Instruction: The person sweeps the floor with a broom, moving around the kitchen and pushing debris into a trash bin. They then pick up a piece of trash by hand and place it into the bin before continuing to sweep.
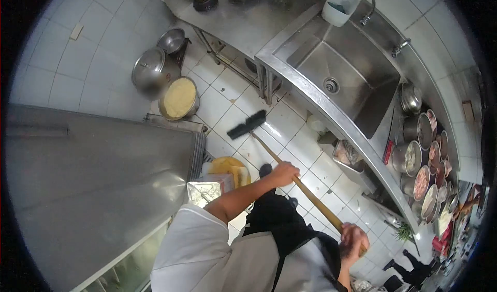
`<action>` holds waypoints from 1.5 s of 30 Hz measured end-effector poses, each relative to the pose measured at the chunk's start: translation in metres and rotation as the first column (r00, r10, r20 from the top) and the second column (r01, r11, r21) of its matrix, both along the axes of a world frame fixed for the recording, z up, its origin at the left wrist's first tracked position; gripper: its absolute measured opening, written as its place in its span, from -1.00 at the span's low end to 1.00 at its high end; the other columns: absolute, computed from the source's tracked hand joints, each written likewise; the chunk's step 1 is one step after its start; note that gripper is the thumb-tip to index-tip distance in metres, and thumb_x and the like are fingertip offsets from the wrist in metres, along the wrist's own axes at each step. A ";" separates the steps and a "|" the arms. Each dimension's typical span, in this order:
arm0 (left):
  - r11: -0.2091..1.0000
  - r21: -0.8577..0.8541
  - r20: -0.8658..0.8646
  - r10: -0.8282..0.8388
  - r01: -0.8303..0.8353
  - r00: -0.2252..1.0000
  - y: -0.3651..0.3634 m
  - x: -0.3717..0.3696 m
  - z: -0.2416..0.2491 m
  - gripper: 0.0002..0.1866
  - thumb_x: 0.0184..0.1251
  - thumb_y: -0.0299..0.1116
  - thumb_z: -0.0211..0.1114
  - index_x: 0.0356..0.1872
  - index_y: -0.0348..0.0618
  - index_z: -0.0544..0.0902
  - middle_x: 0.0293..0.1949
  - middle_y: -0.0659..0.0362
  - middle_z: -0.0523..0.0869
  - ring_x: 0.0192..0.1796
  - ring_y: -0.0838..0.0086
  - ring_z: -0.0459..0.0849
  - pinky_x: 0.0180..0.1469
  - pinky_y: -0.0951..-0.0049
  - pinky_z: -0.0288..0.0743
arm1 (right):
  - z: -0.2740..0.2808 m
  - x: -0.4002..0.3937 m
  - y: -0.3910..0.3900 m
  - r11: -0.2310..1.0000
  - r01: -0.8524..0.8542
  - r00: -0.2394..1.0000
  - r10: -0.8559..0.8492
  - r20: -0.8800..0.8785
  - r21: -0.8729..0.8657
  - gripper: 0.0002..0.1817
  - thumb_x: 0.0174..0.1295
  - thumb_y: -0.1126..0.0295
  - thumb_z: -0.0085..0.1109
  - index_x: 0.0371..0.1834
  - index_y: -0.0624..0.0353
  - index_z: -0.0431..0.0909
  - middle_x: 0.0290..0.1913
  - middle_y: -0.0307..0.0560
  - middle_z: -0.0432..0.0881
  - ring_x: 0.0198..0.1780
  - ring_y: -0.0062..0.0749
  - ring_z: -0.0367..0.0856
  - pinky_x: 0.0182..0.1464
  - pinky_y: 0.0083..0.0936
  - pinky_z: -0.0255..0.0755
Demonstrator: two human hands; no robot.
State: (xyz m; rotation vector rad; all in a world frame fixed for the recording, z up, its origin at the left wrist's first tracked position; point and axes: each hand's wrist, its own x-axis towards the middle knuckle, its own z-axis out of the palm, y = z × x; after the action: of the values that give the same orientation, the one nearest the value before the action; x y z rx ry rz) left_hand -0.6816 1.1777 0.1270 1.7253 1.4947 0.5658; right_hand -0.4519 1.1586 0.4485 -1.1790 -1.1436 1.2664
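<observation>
A broom with a long wooden handle (316, 203) slants across the floor in front of me. Its dark bristle head (247, 125) rests on the white tiles, some way ahead of my shoes. Partway up the handle, my left hand (284, 174) is closed around the wood. My right hand (354, 240) grips the handle close to its upper end, beside my apron. Small dark bits dot the tiles around the broom head.
To the right runs a steel sink (344, 75) with several metal pots of food (422, 183) beside it. On the left stand a steel cabinet (98, 183), a bowl of yellow food (179, 98) and a lidded pot (150, 69). A yellow round object (235, 168) sits near my feet.
</observation>
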 end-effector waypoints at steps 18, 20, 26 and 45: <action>0.978 0.157 -0.063 0.148 -0.137 0.987 0.052 -0.090 -0.016 -0.89 -0.04 -0.46 0.38 -0.43 -0.02 0.71 -0.40 0.06 0.73 -0.18 0.03 0.70 -0.06 0.08 0.54 | -0.051 -0.050 0.035 0.985 -0.124 0.972 0.145 -0.183 0.124 -0.60 0.39 0.51 0.14 -0.64 0.18 0.26 -0.59 -0.17 0.37 -0.48 -0.34 0.36 -0.16 -0.20 0.44; 0.992 0.120 -0.040 0.034 -0.029 0.999 0.055 -0.072 -0.047 -0.85 -0.03 -0.46 0.36 -0.36 -0.02 0.75 -0.34 0.06 0.76 -0.13 0.03 0.71 0.00 0.06 0.56 | -0.049 -0.041 0.028 0.994 -0.080 0.988 0.089 -0.126 0.078 -0.61 0.39 0.46 0.14 -0.63 0.14 0.29 -0.58 -0.18 0.36 -0.41 -0.32 0.41 -0.11 -0.19 0.43; 0.983 0.074 0.074 -0.172 0.167 0.982 0.043 0.029 -0.005 -0.77 0.00 -0.48 0.34 -0.26 -0.06 0.77 -0.32 0.01 0.78 -0.12 -0.02 0.73 -0.01 0.00 0.55 | -0.006 0.030 0.002 0.991 0.116 0.991 -0.112 -0.069 0.067 -0.61 0.41 0.41 0.08 -0.64 0.05 0.29 -0.63 -0.28 0.21 -0.46 -0.43 0.32 -0.13 -0.28 0.39; 0.904 0.396 0.113 -0.220 0.159 0.969 0.156 0.058 0.093 -0.90 0.01 -0.49 0.40 -0.49 -0.09 0.63 -0.41 0.04 0.71 -0.19 0.06 0.73 -0.04 0.11 0.56 | 0.055 0.015 0.005 0.922 0.168 0.986 -0.159 -0.054 0.349 -0.52 0.56 0.26 -0.11 -0.64 -0.03 0.11 -0.62 -0.34 0.07 -0.46 -0.54 0.14 -0.07 -0.37 0.19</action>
State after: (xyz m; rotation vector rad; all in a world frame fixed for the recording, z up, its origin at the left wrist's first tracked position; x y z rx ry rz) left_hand -0.6234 1.3340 0.2197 2.0449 1.1393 0.9141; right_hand -0.4372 1.1633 0.5032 -0.9631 -1.1706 0.8993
